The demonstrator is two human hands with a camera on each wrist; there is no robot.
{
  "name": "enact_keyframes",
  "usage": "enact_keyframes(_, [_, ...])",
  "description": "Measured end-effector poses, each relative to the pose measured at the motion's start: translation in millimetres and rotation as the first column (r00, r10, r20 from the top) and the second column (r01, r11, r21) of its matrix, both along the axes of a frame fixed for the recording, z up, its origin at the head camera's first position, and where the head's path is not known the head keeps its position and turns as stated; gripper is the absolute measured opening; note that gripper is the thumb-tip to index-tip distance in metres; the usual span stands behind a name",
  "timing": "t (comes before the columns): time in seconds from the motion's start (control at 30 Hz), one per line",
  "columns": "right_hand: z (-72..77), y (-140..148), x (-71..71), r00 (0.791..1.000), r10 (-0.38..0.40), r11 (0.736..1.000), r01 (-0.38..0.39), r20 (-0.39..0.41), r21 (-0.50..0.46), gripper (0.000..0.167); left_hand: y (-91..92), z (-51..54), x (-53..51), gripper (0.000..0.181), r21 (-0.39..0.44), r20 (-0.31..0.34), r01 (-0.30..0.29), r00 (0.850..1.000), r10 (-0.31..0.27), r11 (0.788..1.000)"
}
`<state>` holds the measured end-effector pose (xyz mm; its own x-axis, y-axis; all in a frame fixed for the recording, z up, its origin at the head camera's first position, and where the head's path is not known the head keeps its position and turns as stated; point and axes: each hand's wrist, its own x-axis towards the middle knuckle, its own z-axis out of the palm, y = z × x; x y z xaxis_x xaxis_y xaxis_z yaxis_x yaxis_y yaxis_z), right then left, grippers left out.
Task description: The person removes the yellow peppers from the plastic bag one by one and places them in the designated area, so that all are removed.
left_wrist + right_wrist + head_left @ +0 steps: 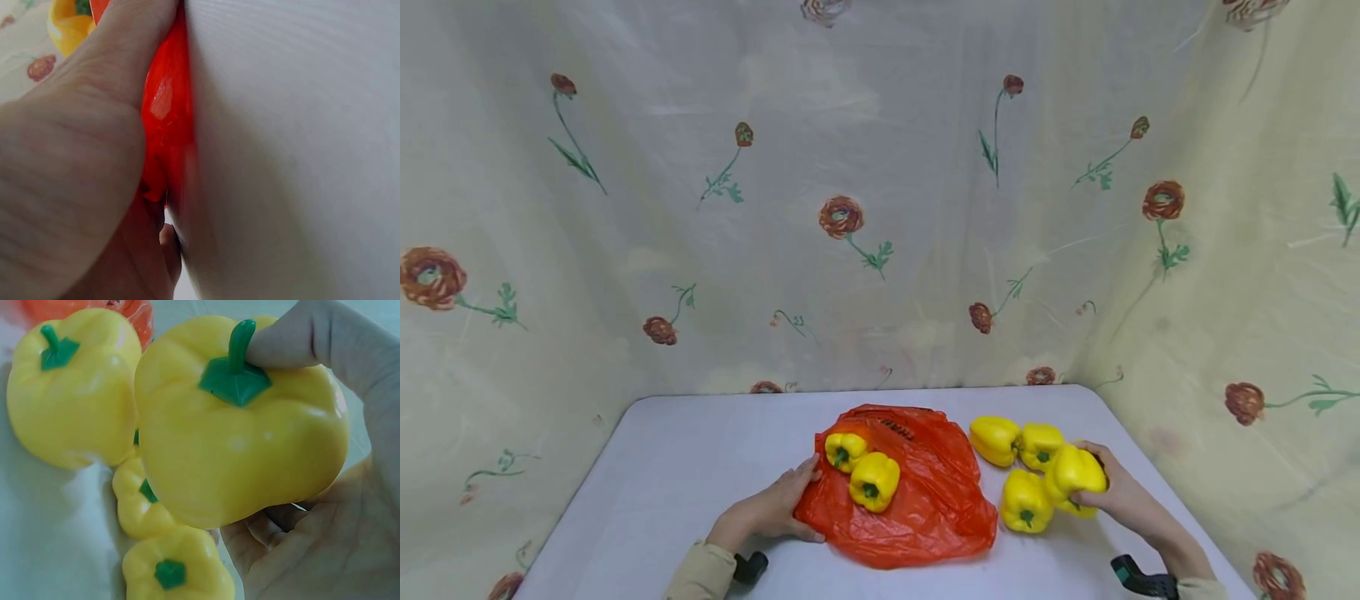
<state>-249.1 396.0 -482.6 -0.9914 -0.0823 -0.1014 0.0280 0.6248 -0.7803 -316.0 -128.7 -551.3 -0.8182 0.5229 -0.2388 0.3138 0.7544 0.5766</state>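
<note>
My right hand (1116,492) grips a yellow bell pepper (1075,473) with a green stem, thumb on one side and fingers on the other. In the right wrist view, the thumb lies beside the stem of this pepper (244,456). Part of another yellow pepper (1081,508) shows beneath it. My left hand (778,504) rests against the left edge of a crumpled red plastic bag (928,492), its thumb and fingers spread along the edge. The left wrist view shows the bag (165,106) close against the palm; some fingers are hidden.
Two yellow peppers, one behind (844,450) and one in front (874,482), lie on top of the bag. To its right, more peppers (995,440) sit close together on the white table (700,442). A flowered curtain (925,250) surrounds the table's back and sides.
</note>
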Motion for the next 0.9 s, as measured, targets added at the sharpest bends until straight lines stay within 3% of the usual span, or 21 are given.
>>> enact_keyframes(0.33, [-16.5,14.1,1.8,0.995,-0.022,1.000,0.023,0.095,-0.006,0.087,0.2,-0.7,-0.4,0.123,-0.005,-0.015,0.005,1.000,-0.005,1.000])
enact_keyframes(0.9, [-30.4,21.8,4.9,0.989,-0.020,1.000,0.022,0.144,-0.018,0.088,0.5,-1.7,-1.8,0.124,-0.005,-0.013,0.011,1.000,-0.011,1.000])
